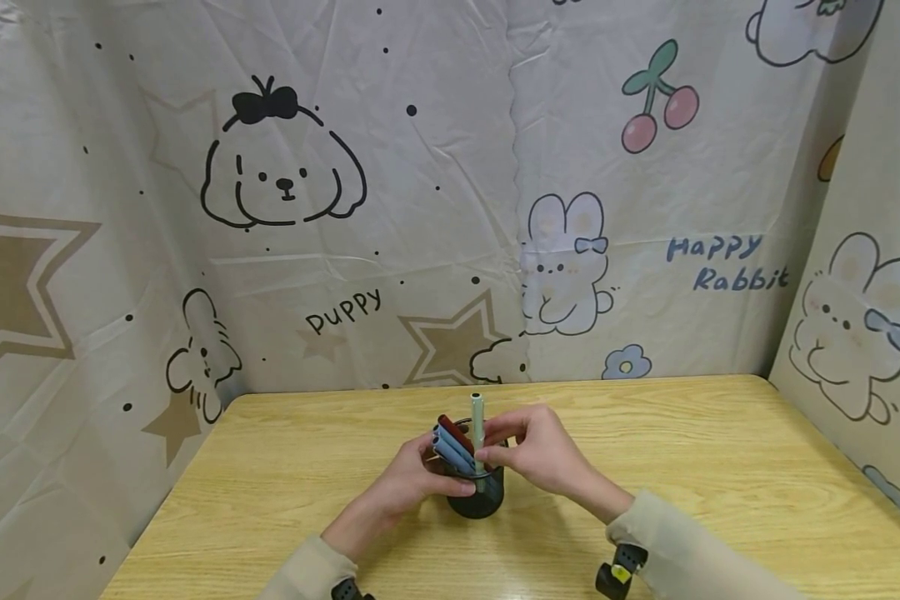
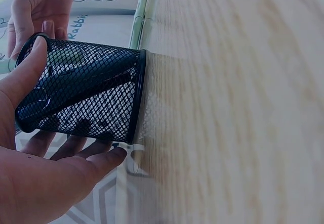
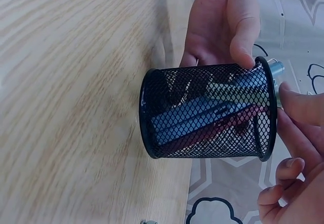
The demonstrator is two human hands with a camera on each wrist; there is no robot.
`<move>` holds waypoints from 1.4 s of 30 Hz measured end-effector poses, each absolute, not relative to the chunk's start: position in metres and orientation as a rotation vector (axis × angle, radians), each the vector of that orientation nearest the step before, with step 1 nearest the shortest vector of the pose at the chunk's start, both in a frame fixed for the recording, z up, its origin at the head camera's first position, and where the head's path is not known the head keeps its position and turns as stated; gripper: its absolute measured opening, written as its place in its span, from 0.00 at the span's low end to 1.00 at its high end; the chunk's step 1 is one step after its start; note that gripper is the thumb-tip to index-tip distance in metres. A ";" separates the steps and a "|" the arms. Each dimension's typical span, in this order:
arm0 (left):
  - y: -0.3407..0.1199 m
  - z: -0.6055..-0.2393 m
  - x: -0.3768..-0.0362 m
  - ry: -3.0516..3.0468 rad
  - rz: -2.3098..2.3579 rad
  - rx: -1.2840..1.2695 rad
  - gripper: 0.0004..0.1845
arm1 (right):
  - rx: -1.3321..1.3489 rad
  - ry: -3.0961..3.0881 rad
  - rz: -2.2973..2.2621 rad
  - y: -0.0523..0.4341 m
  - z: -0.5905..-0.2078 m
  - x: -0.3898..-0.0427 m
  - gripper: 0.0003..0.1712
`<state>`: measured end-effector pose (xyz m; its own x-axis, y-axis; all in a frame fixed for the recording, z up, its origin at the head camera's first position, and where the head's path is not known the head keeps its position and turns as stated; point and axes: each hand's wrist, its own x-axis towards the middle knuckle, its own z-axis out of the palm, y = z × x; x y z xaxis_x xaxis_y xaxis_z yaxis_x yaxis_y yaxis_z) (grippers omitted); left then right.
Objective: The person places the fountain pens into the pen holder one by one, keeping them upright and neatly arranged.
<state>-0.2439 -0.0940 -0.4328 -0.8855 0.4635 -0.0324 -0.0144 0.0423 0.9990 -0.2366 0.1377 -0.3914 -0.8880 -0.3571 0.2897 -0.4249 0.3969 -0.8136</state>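
Wooden table (image 1: 720,467) amid cartoon-print curtains (image 1: 420,208)

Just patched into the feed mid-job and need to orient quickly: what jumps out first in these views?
At the middle of the wooden table stands a black mesh pen cup with both hands around it. The left hand holds the cup's side, while the right hand pinches a pale green pen standing upright in it beside blue and red pens. Cartoon-printed cloth walls the table in.

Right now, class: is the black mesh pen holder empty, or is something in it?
Not empty. The mesh pen holder has blue pens, a red pen and a pale green pen sticking out of it; the right hand pinches the green one.
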 end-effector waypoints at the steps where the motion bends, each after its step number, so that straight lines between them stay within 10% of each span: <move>1: -0.094 -0.433 -0.244 1.978 1.904 0.452 0.39 | 0.723 -2.571 1.527 0.138 -0.392 -0.236 0.09; 42: -0.091 -0.439 -0.247 1.970 1.939 0.441 0.40 | 0.544 -2.829 1.217 0.259 -0.413 -0.227 0.13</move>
<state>-0.2469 -0.0911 -0.4389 -0.8937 0.4481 -0.0241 -0.0169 0.0201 0.9997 -0.2270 0.2592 -0.4127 -0.9393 -0.3093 0.1484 -0.3204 0.6366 -0.7015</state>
